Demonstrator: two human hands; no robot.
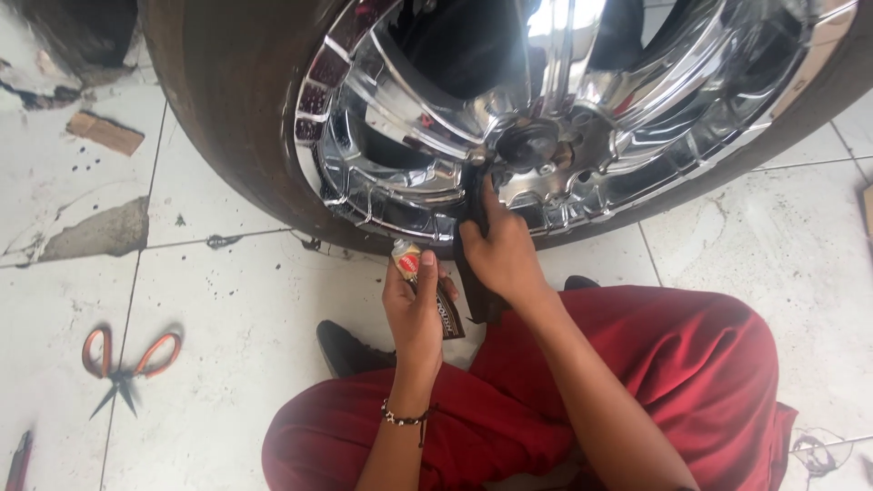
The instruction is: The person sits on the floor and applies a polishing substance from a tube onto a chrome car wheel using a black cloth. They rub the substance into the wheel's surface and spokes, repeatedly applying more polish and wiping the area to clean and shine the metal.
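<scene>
The floor (236, 300) is laid with large white glazed tiles, marbled faintly grey, with dark grout lines and scattered specks of dirt. At far left a tile is broken away, showing bare grey cement (100, 232), and a scrap of cardboard (105, 133) lies beyond it. A pair of orange-handled scissors (127, 359) lies open on the tiles at near left, and the tip of a dark tool (18, 459) shows at the bottom left edge.

A big tyre (227, 100) with a chrome wheel (427, 145) stands upright on the floor across the far side. The person sits before it in red trousers (691, 382), one dark shoe (350, 350) showing.

The right hand (500, 255) has its grip closed on a black cloth (475, 195), pressing it against the chrome just below the hub. The left hand (416, 314), a beaded bracelet at the wrist, is clamped around a small tube (411, 262) with a white cap end, held upright just left of the right hand, near the lower edge of the tyre.
</scene>
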